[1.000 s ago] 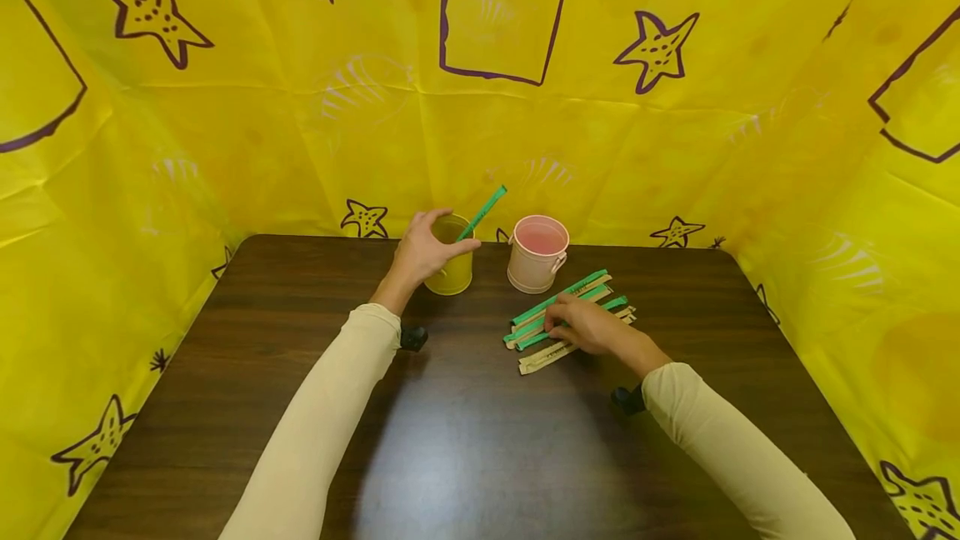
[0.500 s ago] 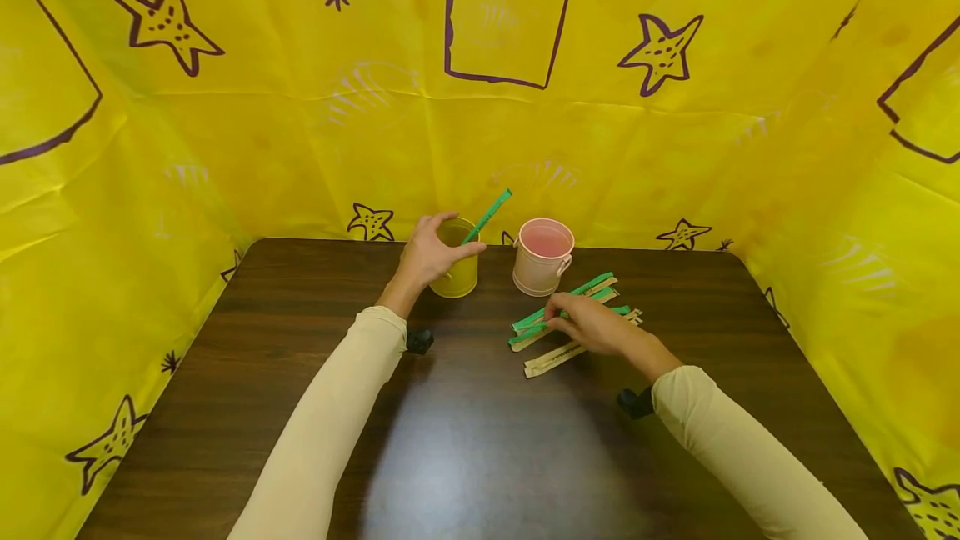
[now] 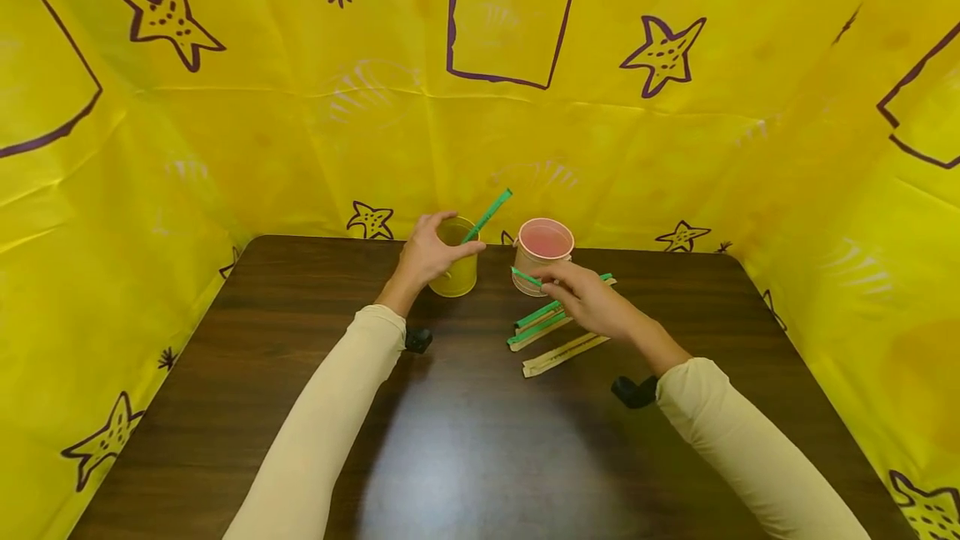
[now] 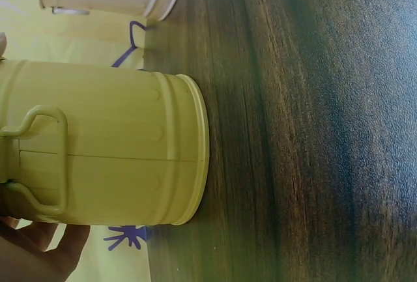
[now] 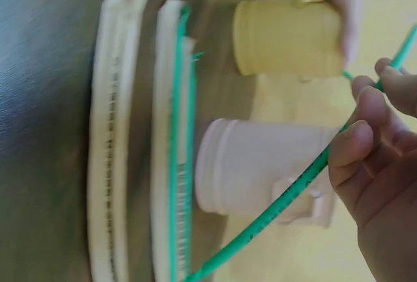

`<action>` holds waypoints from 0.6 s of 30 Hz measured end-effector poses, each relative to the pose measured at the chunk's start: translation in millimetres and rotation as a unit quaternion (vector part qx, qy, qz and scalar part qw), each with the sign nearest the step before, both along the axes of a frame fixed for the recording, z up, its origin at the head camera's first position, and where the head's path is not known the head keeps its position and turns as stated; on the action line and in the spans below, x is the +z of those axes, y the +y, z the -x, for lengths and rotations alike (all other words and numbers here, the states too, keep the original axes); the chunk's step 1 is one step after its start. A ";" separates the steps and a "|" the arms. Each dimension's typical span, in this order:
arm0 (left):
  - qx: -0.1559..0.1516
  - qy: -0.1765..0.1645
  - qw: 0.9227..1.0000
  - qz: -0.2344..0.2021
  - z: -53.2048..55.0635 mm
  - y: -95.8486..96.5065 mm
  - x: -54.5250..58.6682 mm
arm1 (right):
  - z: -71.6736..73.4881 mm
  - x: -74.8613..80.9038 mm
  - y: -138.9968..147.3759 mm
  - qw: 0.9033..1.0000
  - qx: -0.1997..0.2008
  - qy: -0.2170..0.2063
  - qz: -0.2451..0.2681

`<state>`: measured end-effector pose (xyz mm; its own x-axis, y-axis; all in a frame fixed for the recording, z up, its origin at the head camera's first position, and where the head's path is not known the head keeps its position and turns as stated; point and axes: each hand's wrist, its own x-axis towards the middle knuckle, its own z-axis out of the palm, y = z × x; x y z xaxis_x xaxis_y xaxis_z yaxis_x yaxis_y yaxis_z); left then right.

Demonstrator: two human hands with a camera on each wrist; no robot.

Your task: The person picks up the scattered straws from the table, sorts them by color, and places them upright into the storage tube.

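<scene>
My left hand (image 3: 429,252) grips a small yellow bucket (image 3: 457,280) near its rim, thumb and fingers spread round it. The bucket stands upright on the table, and a green stick packet (image 3: 491,213) leans out of its mouth. My right hand (image 3: 592,302) pinches another slim green stick packet (image 5: 280,204) with printing on it, between thumb and fingers. This one is raised above the pile, its free end overlapping the pale pink bucket (image 3: 531,263) in the head view. Below the right hand lie several green and tan packets (image 3: 540,332), side by side and partly covered by it.
A tan packet (image 3: 558,355) lies a little apart, on the near side of the pile. Both buckets stand by the far edge of the dark wooden table (image 3: 315,407). Behind it hangs a yellow cloth (image 3: 285,157) with drawn stars, close to that edge.
My right hand has lifted a green stick packet off the pile and raised it toward the pink bucket. The left hand keeps its grip on the yellow bucket.
</scene>
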<state>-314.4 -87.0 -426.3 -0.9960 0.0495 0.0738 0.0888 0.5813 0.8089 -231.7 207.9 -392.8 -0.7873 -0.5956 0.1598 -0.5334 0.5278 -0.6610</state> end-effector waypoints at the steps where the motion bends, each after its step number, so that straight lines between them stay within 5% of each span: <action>1: 0.000 0.001 1.000 0.002 0.1 0.6 0.1 | -0.4 3.5 0.1 1.000 -0.002 0.003 0.006; 13: -0.004 0.003 1.000 0.006 0.3 3.5 -1.9 | -0.3 40.3 -4.2 0.995 -0.056 -0.007 0.080; 18: 0.001 0.000 1.000 0.005 0.0 0.1 -0.5 | 9.0 59.0 -13.9 0.983 -0.057 -0.022 0.171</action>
